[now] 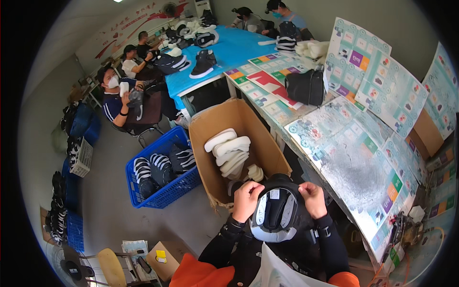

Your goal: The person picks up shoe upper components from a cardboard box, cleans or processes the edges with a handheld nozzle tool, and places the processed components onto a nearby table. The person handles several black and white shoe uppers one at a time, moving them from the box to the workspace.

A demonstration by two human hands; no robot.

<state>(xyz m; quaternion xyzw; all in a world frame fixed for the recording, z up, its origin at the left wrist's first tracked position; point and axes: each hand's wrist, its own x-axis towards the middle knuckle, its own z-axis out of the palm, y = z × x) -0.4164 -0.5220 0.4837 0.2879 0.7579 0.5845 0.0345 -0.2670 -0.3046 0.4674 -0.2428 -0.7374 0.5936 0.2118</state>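
A black boot upper (275,210) with a pale grey and white inner lining and a small white label rests over my lap, its opening facing up. My left hand (247,201) pinches the left side of its padded black rim between thumb and fingers. On the opposite side, my right hand (313,199) grips the same rim in a like pinch. Just beyond the upper stands a cardboard box (246,117) with several white foam boot inserts (230,152) in it. The underside of the upper is hidden.
A blue basket (162,196) of striped dark boots stands left of the box. To the right runs a paper-covered bench (330,143) bearing a black boot (306,87). Beyond is a blue table (239,43) with boots; several people sit around it, one seated person (114,95) holding a boot.
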